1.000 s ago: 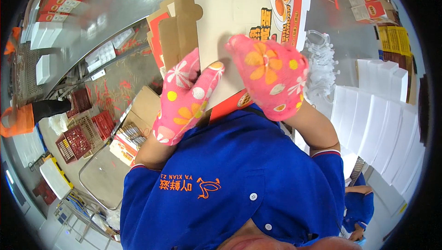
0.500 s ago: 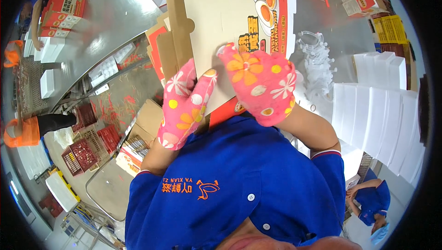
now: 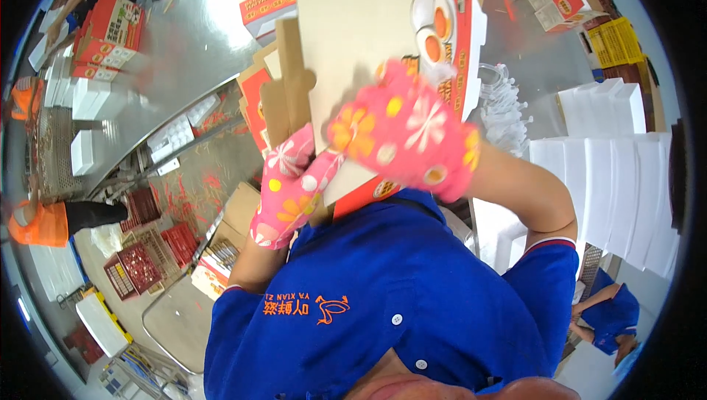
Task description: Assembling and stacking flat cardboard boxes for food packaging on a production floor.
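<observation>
Flat tan cardboard carton blank with red printed panel (image 3: 353,25): held above the steel table (image 3: 184,47), long axis running away from the person. Left hand in pink flowered glove (image 3: 291,186) grips its near edge; right hand, same glove (image 3: 401,135), lies spread on its face.

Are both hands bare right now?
No, the left hand and right hand wear pink flowered gloves on the cardboard box.

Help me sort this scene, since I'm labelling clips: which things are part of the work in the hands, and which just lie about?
In hand:
- flat cardboard carton, held up by both hands
- left hand in a pink flowered glove, at its lower edge
- right hand, same glove, pressed on its face

Lying about:
- white foam boxes, stacked
- red crates on the floor
- printed cartons on the steel table
</observation>
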A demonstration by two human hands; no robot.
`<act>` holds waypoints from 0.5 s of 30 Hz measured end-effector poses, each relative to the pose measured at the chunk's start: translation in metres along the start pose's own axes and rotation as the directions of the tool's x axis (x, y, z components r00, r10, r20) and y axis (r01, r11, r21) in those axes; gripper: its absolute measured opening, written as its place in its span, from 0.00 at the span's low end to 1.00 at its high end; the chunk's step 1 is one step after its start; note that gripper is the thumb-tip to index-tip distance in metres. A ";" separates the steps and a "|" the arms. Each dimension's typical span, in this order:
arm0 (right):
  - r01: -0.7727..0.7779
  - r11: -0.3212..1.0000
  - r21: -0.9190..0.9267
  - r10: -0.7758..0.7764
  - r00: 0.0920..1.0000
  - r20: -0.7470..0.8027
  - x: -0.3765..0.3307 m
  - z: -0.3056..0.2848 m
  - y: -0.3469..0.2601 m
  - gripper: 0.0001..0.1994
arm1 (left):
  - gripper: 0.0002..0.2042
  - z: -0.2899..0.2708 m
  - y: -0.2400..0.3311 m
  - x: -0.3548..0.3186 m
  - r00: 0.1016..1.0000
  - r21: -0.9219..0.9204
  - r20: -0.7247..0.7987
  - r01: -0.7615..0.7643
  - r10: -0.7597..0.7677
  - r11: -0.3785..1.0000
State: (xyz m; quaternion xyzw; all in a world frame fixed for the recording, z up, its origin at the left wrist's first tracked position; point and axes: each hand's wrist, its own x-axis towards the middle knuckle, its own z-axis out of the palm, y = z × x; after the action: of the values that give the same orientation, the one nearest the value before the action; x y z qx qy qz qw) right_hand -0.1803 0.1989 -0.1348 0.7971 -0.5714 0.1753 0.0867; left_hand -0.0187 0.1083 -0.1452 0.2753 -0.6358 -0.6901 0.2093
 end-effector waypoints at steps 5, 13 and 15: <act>0.059 0.997 -0.056 -0.053 0.993 0.104 0.016 -0.022 -0.007 0.11 | 0.05 -0.040 0.010 0.002 0.976 0.528 0.195 -0.184 0.092 0.829; -0.065 0.995 -0.072 0.057 0.992 -0.109 0.001 -0.059 0.008 0.10 | 0.14 -0.034 0.043 0.045 0.954 0.100 -0.249 -0.144 0.165 0.984; -0.089 0.993 -0.083 0.072 0.980 -0.184 -0.002 -0.066 0.011 0.10 | 0.14 -0.041 0.030 0.061 0.928 0.120 -0.287 -0.213 0.239 0.970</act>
State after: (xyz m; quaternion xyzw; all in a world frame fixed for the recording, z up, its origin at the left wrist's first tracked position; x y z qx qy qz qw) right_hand -0.2032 0.2195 -0.0757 0.7493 -0.6003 0.2240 0.1673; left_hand -0.0404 0.0347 -0.1241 0.3104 -0.6536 -0.5833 0.3691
